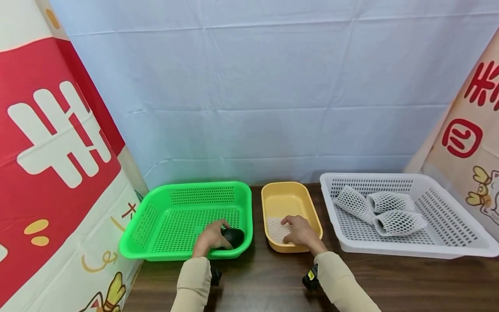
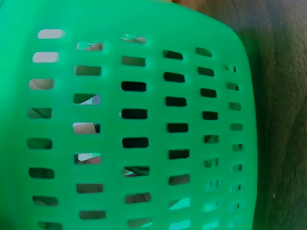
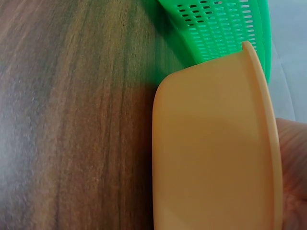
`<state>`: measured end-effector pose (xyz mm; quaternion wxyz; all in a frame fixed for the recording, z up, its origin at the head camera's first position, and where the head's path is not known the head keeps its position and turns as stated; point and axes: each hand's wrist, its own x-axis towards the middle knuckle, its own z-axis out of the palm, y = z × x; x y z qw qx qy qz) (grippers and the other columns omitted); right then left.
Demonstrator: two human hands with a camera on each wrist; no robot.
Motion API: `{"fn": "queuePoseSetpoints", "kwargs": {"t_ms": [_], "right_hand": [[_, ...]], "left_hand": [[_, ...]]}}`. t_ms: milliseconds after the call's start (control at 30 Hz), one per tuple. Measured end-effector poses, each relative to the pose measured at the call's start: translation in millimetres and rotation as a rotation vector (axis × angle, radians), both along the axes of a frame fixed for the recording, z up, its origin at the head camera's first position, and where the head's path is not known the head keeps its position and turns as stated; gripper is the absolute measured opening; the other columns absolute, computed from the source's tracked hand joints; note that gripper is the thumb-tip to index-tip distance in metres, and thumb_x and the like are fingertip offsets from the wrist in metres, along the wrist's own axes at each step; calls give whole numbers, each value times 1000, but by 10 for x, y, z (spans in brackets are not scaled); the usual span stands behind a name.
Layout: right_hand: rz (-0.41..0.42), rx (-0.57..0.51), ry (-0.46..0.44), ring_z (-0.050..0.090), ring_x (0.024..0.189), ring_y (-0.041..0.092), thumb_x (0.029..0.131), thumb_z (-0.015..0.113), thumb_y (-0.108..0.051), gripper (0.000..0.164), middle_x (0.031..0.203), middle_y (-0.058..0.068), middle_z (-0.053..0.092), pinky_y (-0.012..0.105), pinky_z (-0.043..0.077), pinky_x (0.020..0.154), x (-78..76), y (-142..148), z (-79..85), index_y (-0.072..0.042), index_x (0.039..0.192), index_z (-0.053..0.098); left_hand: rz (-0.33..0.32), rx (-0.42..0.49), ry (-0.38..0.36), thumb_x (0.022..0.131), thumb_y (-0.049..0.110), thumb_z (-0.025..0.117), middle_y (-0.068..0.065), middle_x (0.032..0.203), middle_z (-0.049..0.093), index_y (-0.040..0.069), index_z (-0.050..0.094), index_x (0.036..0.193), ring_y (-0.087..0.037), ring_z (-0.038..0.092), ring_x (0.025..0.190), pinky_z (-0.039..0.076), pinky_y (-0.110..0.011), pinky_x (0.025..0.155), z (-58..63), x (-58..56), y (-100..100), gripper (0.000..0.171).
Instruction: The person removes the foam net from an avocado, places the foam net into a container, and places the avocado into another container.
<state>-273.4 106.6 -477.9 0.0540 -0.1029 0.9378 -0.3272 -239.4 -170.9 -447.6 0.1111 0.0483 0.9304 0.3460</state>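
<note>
In the head view my left hand (image 1: 210, 237) is down in the front right corner of the green basket (image 1: 251, 208). Its fingers and thumb curl round a dark oval avocado (image 1: 234, 237). My right hand (image 1: 301, 232) reaches into the yellow tub (image 1: 269, 190), thumb and fingers apart, over a white foam net sleeve (image 1: 276, 229) lying on the bottom. Whether the fingertips touch the sleeve I cannot tell. In the left wrist view the perforated basket wall (image 2: 153, 115) hides the hand. The right wrist view has the tub's outer side (image 3: 211, 143) covering most of the right hand.
To the right stands a white basket (image 1: 331, 208) with several foam net sleeves (image 1: 399, 222) in it. The three containers stand side by side on a dark wooden table (image 1: 265, 281). A pale cloth (image 1: 249, 86) hangs behind, with printed cloths at both sides.
</note>
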Motion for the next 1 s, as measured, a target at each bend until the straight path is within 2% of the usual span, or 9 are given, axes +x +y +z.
{"fn": "queuePoseSetpoints", "kwargs": {"t_ms": [167,367,467,633,833,1000], "right_hand": [[10,2,10,50,94,28,56,82,-8,44,101,12,57,41,42,79,-9,-8,-13,-10,96,64],[12,12,19,51,93,28,56,82,-9,44,100,11,57,41,42,78,-25,7,-39,-10,96,63],[9,11,19,51,92,27,56,82,-10,44,99,11,57,41,42,78,-38,14,-49,-11,96,63],[16,8,22,51,92,28,56,82,-9,44,99,12,57,42,42,78,-36,15,-45,-10,96,63],[17,-4,8,51,94,28,57,81,-8,43,102,12,57,41,42,78,-24,19,-39,-10,96,63],[1,-37,45,52,88,26,59,80,-6,40,99,12,57,40,43,75,-22,32,-35,-9,95,63]], "left_hand": [[-1,41,1,59,9,82,-17,102,52,6,56,109,-27,51,78,44,-38,59,-6,2,-22,57],[-49,88,61,60,20,82,-14,100,57,5,61,102,-27,53,84,46,-36,61,98,70,-36,50],[-44,83,71,63,18,81,-13,101,58,4,62,102,-26,54,86,46,-34,61,119,77,-24,45],[-10,89,71,65,14,79,-13,103,58,5,62,104,-28,54,90,46,-35,63,78,59,-30,43],[-9,116,76,68,15,77,-13,104,57,7,63,103,-31,53,91,47,-35,62,60,56,-60,39],[9,143,67,69,14,76,-12,105,57,8,64,101,-31,53,93,47,-36,63,66,53,-59,35]]}}
